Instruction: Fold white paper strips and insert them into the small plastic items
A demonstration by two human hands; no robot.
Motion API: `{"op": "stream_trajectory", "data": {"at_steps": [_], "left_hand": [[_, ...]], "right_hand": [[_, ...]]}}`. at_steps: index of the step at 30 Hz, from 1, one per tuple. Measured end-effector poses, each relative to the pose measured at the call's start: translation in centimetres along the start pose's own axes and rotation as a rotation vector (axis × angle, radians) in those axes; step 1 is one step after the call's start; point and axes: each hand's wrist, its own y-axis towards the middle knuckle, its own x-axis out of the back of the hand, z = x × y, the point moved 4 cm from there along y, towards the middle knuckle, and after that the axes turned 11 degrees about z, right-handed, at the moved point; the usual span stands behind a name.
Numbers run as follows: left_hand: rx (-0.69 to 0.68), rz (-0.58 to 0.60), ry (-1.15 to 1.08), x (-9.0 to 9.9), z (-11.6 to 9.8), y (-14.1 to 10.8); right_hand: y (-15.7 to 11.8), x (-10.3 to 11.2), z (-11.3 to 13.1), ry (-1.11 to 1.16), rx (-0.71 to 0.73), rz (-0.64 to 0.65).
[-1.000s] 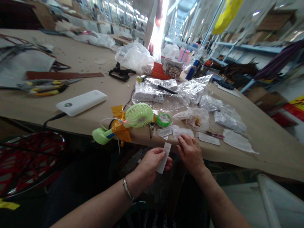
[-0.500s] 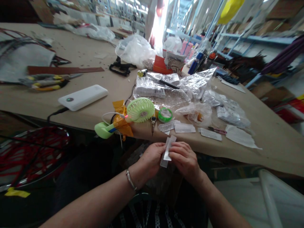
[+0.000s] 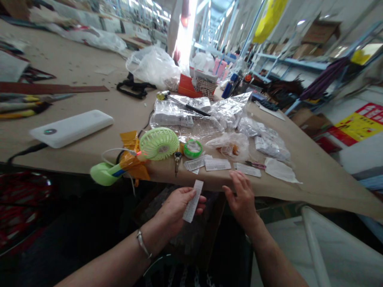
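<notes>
A narrow white printed strip [image 3: 193, 202] is pinched between the thumb and fingers of my left hand [image 3: 179, 203], just in front of the table edge. My right hand [image 3: 241, 197] is apart from it, fingers spread, with nothing in it; its fingertips are at the table edge beside a printed white label sheet [image 3: 247, 169]. Further left along the edge lie another label sheet [image 3: 217, 164] and a few overlapping strips [image 3: 196, 162]. A small white cloth or paper piece [image 3: 281, 170] is on the right.
A green fan [image 3: 159, 144] is taped at the table edge, beside a pointed tool [image 3: 177, 159] and a green tape roll [image 3: 192, 148]. Behind are plastic-wrapped bundles [image 3: 179, 111] with a hammer [image 3: 188, 106] on top. A white power bank [image 3: 73, 127] lies left.
My right hand has let go of the white pieces and moved right, opening its fingers near the label sheet. My left hand keeps one strip. The view has shifted to the right.
</notes>
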Motion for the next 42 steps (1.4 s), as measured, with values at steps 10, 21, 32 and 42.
{"op": "stream_trajectory", "data": {"at_steps": [10, 21, 32, 42], "left_hand": [[0.015, -0.006, 0.043, 0.3, 0.6, 0.2], [-0.036, 0.016, 0.03, 0.3, 0.7, 0.1], [-0.172, 0.025, -0.15, 0.9, 0.0, -0.5], [-0.206, 0.028, -0.196, 0.7, 0.2, -0.9]], "right_hand": [[-2.9, 0.6, -6.6, -0.263, -0.087, 0.013], [-0.3, 1.1, 2.1, 0.357, 0.097, -0.105], [0.1, -2.9, 9.0, 0.314, 0.42, 0.137], [0.2, -2.5, 9.2, 0.288, 0.445, 0.173]]}}
